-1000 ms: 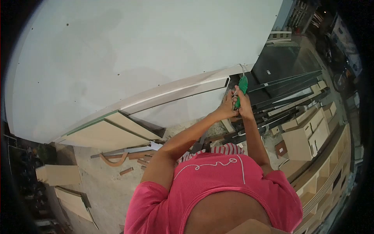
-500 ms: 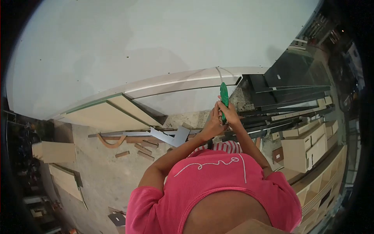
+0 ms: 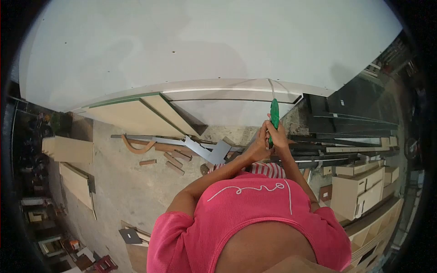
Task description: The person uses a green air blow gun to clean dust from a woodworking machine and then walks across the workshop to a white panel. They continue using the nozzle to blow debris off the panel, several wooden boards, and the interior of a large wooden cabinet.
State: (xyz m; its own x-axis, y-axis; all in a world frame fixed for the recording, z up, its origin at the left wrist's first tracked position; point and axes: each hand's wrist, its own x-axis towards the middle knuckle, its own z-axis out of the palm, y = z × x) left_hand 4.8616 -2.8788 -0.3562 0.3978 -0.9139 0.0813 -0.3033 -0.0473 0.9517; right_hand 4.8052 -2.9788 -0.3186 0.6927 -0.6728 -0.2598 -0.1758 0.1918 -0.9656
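- Both hands are together in front of the pink top, right by the near edge of the big white panel.
- Right hand: fingers are closed around the green tool, gripping its lower part.
- Left hand: it's bunched up against the right one at the tool's bottom end. Can't really tell whether those fingers are clamped on it or just resting there.
- The green tool points up and away from the person, and its far end sticks out past the hands.
- A thin pale strip runs from that far end to the panel's edge. Too small to tell what it is.
- Green-edged boards sit at a slant under the panel's edge, over to the left.
- On the floor left of the hands there's a curved brown piece, some short wood bits and a flat grey piece.
- Off to the right: dark sheets, with a pale cabinet nearer the person.
- Striped cloth shows just below the hands.
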